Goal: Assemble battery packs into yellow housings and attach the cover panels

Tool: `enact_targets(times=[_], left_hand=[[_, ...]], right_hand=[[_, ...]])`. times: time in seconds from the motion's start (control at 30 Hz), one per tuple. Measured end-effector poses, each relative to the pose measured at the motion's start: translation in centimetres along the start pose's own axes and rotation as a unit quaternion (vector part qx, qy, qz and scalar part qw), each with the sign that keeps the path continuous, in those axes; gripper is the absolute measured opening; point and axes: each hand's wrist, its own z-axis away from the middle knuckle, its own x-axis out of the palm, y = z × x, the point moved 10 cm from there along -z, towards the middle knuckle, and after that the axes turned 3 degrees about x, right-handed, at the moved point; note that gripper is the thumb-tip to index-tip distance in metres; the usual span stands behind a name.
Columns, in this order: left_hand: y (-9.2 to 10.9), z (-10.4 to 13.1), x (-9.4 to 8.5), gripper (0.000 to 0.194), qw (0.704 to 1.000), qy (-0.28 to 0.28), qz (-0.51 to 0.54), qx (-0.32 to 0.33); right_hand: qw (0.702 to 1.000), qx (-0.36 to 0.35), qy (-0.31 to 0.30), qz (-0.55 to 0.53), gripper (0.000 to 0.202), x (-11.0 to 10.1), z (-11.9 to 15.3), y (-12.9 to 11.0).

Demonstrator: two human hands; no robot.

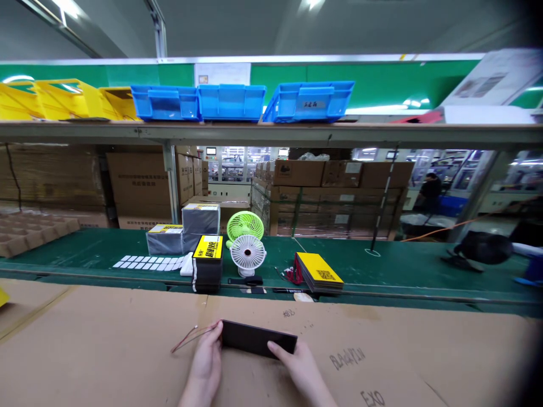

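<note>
Cardboard sheet (106, 339), pen-marked, spread beneath both hands. One dark flat block (248, 337), held between them: left hand (206, 359) closed on its near-side end, right hand (299, 367) gripping the opposite end, thumb across the face. Thin wires (186, 341), ends loose, out to the left of the left hand. Progress: block in hand, wires unjoined; work done on it or left cannot be told. Beyond the hands, green bench (360, 271). Ahead of the right hand, yellow-topped stack (320, 270), red wires (293, 272) beside it. Ahead of the left, black boxes (207, 271); between, white fan (247, 252), green fan (244, 221). Farthest: brown cartons (301, 172).
</note>
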Motion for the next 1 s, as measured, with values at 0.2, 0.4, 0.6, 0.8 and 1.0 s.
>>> enact_targets(times=[0.2,0.4,0.6,0.8,1.0], left_hand=[[-0.1,-0.1,-0.1,0.01,1.0,0.003,0.0,-0.003],[-0.11,-0.04,-0.26,0.011,1.0,0.007,0.002,-0.001],[-0.1,-0.17,-0.29,0.011,1.0,0.004,0.0,0.002],[-0.28,-0.38,-0.45,0.01,1.0,0.002,0.0,0.0],[-0.33,-0.44,-0.43,0.011,1.0,-0.005,-0.003,0.003]], right_hand=[[1.0,0.002,-0.014,0.005,0.04,0.2,0.0,0.05],[1.0,-0.004,-0.013,-0.008,0.046,0.17,0.17,-0.44],[1.0,-0.007,-0.021,-0.005,0.043,0.32,0.09,-0.26],[1.0,-0.004,-0.015,-0.001,0.043,0.24,0.01,-0.03],[1.0,-0.003,-0.005,0.008,0.045,0.0,-0.05,0.07]])
